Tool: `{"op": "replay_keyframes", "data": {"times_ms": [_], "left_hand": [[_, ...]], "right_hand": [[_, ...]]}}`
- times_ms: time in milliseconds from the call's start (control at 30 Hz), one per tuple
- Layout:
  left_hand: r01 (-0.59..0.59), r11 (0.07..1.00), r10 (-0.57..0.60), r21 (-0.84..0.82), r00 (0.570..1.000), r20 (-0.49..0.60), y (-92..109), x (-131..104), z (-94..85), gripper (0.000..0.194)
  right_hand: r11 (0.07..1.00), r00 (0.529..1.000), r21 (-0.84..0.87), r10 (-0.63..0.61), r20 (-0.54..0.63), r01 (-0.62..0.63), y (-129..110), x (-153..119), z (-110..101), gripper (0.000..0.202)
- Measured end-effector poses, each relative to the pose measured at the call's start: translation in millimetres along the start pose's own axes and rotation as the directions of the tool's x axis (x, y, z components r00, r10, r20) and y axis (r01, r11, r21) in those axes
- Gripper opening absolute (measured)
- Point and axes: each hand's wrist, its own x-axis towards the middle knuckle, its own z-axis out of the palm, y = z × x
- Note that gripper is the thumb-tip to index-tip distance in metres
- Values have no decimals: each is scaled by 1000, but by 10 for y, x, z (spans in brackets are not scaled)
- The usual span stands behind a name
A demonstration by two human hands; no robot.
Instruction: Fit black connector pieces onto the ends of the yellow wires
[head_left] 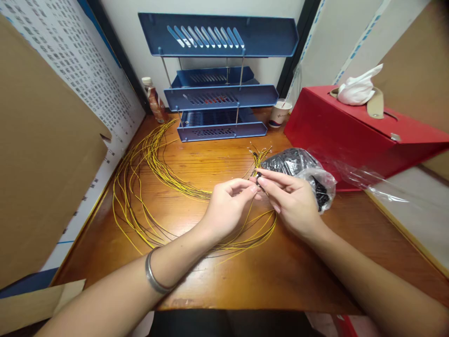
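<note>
Between my fingertips is a small black part (258,175), perhaps a connector; its exact kind is too small to tell. My right hand (293,199) pinches it between thumb and forefinger. Beside it, the thumb and fingers of my left hand (229,203) are closed in a pinch on what looks like a thin wire end, mostly hidden by the fingers. A loose coil of yellow and dark wires (154,164) curves over the table to the left and under my hands. Wire ends (260,154) fan out just beyond my fingertips. Against my right hand lies a clear plastic bag of black parts (293,160).
A blue tiered tray rack (220,98) stands at the back of the wooden table (217,161). Left of it is a drink bottle (155,100), right of it a paper cup (279,113). A red tissue box (351,135) stands at the right; a cardboard panel (45,154) borders the left.
</note>
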Motion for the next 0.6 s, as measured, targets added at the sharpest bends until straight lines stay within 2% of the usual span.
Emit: {"op": "replay_keyframes", "data": {"times_ms": [333,600], "left_hand": [[-9,998,9,55,1000,1,9,11,1,11],[48,998,-48,45,999,-1,22,-5,5,14]], "right_hand": [[1000,1000,17,-6,0,6,5,9,7,26],[1000,999,19,-21,-45,22,32,19,8,27]]}}
